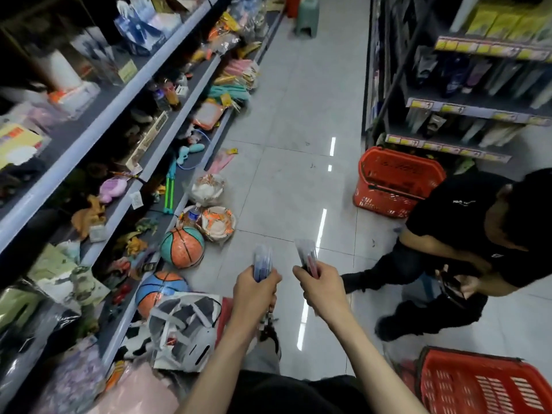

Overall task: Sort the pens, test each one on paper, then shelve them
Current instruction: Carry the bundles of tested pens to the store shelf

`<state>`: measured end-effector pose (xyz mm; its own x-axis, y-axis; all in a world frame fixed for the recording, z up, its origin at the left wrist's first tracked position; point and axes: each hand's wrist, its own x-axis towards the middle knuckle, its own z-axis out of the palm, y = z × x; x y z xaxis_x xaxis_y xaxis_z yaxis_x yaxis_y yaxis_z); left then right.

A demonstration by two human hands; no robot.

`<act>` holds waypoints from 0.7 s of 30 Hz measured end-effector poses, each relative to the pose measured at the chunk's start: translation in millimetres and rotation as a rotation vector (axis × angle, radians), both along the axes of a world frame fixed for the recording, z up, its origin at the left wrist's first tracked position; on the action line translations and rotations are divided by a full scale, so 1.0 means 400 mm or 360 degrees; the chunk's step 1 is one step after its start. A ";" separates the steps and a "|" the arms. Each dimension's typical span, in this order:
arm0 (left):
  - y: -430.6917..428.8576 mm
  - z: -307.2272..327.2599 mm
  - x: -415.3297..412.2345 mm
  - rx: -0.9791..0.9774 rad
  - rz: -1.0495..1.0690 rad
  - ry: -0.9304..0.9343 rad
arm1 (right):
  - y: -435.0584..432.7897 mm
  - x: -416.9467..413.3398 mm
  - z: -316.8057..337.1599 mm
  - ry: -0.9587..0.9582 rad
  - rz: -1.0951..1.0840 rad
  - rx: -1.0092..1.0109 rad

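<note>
My left hand grips a bunch of blue pens that stick up out of the fist; more ends hang below it. My right hand holds a second bunch of pens, with red and dark barrels, in a clear wrapper. Both bunches are blurred by motion. The two hands are side by side over the grey floor tiles, a hand's width apart. No paper shows in view.
Toy shelves run along the left, with basketballs and bagged goods on the floor beside them. A crouching person in black is at the right. Red baskets stand at the far right and near right. Another shelf unit lies beyond.
</note>
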<state>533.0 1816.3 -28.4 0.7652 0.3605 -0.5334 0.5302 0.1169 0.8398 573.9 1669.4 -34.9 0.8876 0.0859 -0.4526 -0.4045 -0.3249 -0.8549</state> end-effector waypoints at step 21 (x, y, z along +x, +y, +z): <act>0.350 0.016 0.958 -0.0009 0.0264 -0.0052 | 0.368 0.992 -0.010 0.0030 0.0186 0.0011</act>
<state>916.1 1956.5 -22.2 0.7124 0.4803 -0.5117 0.4759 0.2052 0.8552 970.8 1816.4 -38.9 0.8626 0.1914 -0.4682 -0.3802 -0.3652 -0.8498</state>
